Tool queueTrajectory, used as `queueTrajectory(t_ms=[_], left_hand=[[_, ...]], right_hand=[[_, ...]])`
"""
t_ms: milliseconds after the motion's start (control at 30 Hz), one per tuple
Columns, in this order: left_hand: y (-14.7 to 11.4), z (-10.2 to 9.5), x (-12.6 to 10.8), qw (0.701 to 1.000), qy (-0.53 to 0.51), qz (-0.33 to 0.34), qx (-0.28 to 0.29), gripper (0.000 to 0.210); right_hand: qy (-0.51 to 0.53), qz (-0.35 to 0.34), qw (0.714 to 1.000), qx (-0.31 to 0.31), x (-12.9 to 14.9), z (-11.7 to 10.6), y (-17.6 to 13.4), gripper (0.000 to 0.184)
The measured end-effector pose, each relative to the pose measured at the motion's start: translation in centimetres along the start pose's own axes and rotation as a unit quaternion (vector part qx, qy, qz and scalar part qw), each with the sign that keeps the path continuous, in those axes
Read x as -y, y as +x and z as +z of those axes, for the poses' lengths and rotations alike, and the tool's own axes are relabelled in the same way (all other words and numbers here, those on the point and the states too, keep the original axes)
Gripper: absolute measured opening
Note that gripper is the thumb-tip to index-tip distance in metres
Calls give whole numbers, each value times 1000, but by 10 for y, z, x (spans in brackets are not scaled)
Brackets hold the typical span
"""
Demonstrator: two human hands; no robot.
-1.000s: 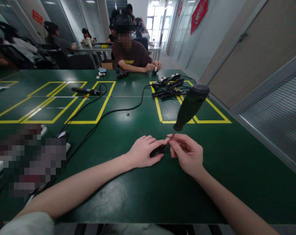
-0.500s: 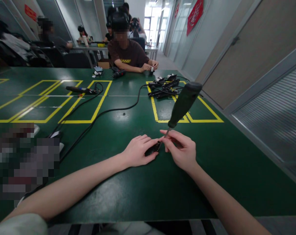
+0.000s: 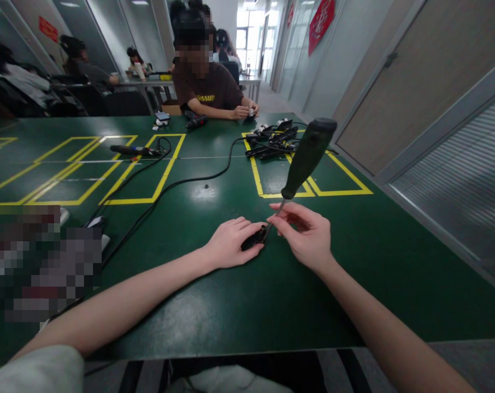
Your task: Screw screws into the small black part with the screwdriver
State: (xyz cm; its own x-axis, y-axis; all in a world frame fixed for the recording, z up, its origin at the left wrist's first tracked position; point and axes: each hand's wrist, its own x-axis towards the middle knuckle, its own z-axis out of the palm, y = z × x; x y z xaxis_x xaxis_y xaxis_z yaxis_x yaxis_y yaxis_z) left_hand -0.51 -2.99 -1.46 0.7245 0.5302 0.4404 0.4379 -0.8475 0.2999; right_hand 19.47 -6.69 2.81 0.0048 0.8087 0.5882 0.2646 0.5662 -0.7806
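My left hand (image 3: 236,243) rests on the green table, its thumb and fingers closed around a small black part (image 3: 253,239) whose exact kind I cannot make out. My right hand (image 3: 305,233) pinches the thin metal shaft of a screwdriver (image 3: 308,158) between thumb and forefinger. The dark green handle leans up and to the right above that hand. Down at the left fingertips, the screwdriver's tip meets the right end of the black part; the exact contact point is too small to see.
A black cable (image 3: 182,181) crosses the green table (image 3: 214,322) to a heap of black parts and cords (image 3: 274,141). A dark pen-shaped tool (image 3: 135,150) lies at left. Across the table a person (image 3: 208,90) handles a small white-and-black item, near a power drill (image 3: 195,120).
The view has shifted slightly. Both hands keep their grip on the black part and the screwdriver, with the tip still at the part's right end.
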Motion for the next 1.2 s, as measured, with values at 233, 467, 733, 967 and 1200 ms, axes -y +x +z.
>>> queueTrajectory(t_ms=[233, 467, 733, 967, 1200], left_hand=[[-1, 1, 1, 1000, -2, -6, 2, 34], [-1, 3, 0, 1000, -7, -5, 2, 38], [2, 0, -4, 999, -40, -15, 11, 30], [1, -1, -4, 999, -37, -18, 19, 28], [-1, -2, -2, 998, -40, -28, 28, 30]], right_hand=[[-20, -45, 997, 59, 1, -5, 0, 21], [-35, -82, 993, 73, -3, -1, -4, 26], [-41, -47, 998, 4, -6, -1, -10, 23], [7, -26, 1000, -3, -3, 1, -11, 20], [26, -57, 998, 26, -3, 4, -12, 30]])
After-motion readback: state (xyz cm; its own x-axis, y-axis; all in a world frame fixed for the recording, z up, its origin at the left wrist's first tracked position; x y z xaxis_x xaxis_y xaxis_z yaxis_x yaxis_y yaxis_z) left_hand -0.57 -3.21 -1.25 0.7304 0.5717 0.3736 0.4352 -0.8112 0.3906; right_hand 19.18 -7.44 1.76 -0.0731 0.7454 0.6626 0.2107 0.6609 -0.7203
